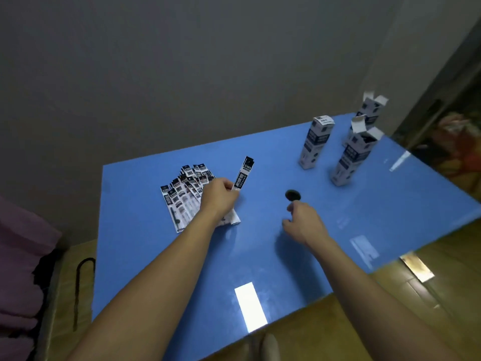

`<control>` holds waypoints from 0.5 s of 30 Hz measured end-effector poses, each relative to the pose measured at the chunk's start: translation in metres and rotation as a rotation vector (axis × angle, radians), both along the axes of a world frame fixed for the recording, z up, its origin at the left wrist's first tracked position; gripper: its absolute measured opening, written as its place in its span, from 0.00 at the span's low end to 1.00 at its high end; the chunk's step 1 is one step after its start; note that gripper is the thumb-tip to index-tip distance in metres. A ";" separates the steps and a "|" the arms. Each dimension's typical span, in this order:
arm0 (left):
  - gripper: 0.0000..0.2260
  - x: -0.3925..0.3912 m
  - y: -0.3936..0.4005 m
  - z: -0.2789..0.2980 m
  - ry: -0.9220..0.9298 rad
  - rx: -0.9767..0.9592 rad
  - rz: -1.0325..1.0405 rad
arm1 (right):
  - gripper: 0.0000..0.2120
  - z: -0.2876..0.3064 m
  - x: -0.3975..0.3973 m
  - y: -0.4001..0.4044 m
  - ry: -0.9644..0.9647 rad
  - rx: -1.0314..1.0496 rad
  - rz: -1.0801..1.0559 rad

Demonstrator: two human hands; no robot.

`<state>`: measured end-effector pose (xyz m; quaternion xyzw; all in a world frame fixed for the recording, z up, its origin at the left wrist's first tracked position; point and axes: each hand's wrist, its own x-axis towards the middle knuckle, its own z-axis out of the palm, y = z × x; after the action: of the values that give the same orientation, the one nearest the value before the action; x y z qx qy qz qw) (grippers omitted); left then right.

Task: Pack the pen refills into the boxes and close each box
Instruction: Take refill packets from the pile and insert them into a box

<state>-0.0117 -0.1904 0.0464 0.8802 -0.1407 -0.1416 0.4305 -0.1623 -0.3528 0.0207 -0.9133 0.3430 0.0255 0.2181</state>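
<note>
A fanned pile of black-and-white pen refill packs (182,194) lies on the blue table (260,256) at its left. My left hand (220,195) hovers over the pile's right side, shut on one refill pack (242,177) that points up and away. My right hand (303,224) hangs above the table's middle, fingers loosely curled and apart, holding nothing. Three tall white-and-navy boxes stand upright at the far right: one closed (315,143), one with its top flaps open (352,157), and one behind with open flaps (369,113).
A small dark round hole or disc (292,195) sits in the table just beyond my right hand. A grey wall stands behind the table. Wooden floor shows at the right and bottom, pink fabric (18,269) at the left.
</note>
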 end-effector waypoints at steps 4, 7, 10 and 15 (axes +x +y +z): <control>0.04 -0.023 -0.033 0.001 0.010 -0.007 -0.095 | 0.21 0.005 -0.042 -0.033 -0.036 -0.010 -0.116; 0.03 -0.040 -0.059 0.007 0.002 -0.023 -0.126 | 0.22 0.010 -0.067 -0.061 -0.075 -0.007 -0.168; 0.03 -0.055 -0.087 0.013 -0.017 -0.014 -0.139 | 0.22 0.013 -0.087 -0.090 -0.094 -0.005 -0.192; 0.02 -0.082 -0.135 0.023 -0.015 -0.028 -0.090 | 0.23 0.015 -0.119 -0.145 -0.092 -0.006 -0.171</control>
<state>-0.0935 -0.3256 0.0692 0.8679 -0.1855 -0.1520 0.4350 -0.2813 -0.4977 0.0357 -0.8815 0.4093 -0.0361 0.2325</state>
